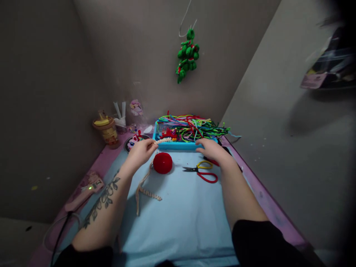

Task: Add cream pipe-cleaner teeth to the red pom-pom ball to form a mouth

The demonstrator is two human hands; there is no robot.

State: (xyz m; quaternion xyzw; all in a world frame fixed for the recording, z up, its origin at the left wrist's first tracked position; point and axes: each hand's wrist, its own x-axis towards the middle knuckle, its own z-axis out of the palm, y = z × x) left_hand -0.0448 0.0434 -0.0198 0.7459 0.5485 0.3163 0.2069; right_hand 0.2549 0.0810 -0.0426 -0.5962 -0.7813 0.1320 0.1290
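Observation:
My left hand (142, 151) is closed in a pinch on a cream coiled chenille stem (166, 140), whose coiled end points right over the front of the blue tray (178, 147). Straight cream stems (138, 198) and another coiled length (151, 194) lie on the cloth below that hand. Just right of them sits a round red fuzzy piece (162, 163). At the tray's right front rim is my right hand (210, 149), thumb and fingers apart, with nothing visible between them. Scissors (198, 169) with one yellow and one red handle lie open below it.
Many coloured chenille stems (194, 126) pile up in the tray. To the left are a brown cup (108, 131), a round dish (130, 142) with small figures and a pink glue gun (87, 191) with its cable. A green tree ornament (188, 53) hangs on the wall.

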